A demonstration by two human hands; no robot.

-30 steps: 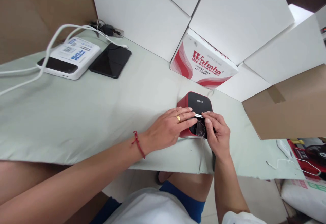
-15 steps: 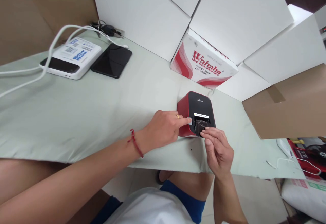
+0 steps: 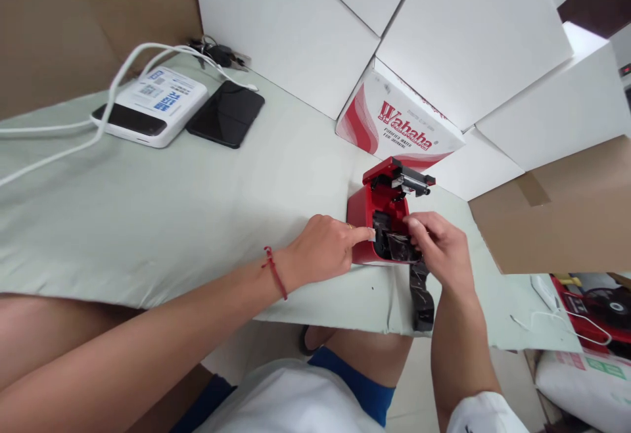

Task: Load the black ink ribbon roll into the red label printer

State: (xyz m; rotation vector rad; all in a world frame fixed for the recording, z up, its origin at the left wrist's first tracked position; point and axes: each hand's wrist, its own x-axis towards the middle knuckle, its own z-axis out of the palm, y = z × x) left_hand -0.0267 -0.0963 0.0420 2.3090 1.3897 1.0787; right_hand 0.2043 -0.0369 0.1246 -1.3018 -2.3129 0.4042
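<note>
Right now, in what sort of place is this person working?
Probably a storeroom corner used as a workspace: white boxes stacked behind a covered table, where an open red machine stands.

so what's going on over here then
A person seated at a cloth-covered table is handling a small red device with both hands. Its lid is up, showing dark parts inside. The left hand is at the left edge of the opening, the right hand at the right. A dark, shiny strip trails from the front toward the table's edge.
</note>
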